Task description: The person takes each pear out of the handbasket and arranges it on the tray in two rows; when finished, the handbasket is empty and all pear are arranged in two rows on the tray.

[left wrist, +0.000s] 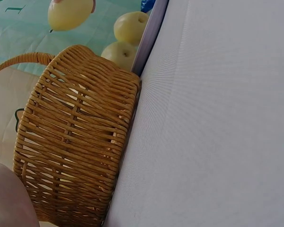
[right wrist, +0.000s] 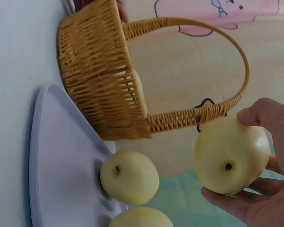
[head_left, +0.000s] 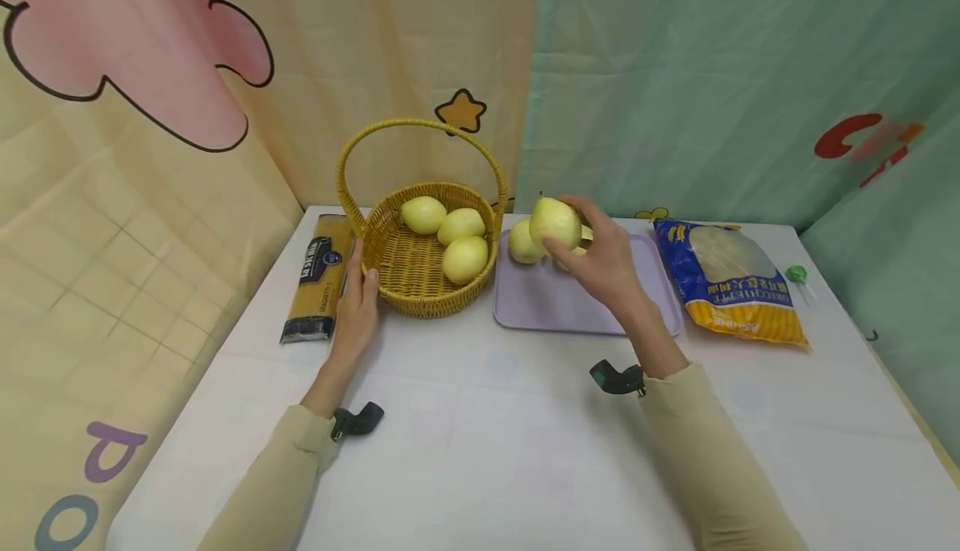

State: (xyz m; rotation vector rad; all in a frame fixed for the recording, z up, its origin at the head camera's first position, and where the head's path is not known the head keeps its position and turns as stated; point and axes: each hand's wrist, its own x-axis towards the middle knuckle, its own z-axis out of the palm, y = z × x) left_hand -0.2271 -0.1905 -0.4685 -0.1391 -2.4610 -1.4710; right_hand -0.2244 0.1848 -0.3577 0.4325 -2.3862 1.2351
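My right hand grips a pale yellow-green pear above the lilac tray, thumb and fingers around its sides. In the right wrist view this pear shows its dark blossom end, clear of the basket handle. Two more pears lie on the tray, one partly hidden behind the right hand. My left hand rests against the left side of the woven basket, its fingers mostly straight. Inside the basket are three pears, grouped toward the back and right.
A spaghetti packet lies left of the basket. Right of the tray are a blue and yellow pasta bag and a green-headed lollipop. The basket's tall arched handle stands upright. Printed curtains hang behind the white table.
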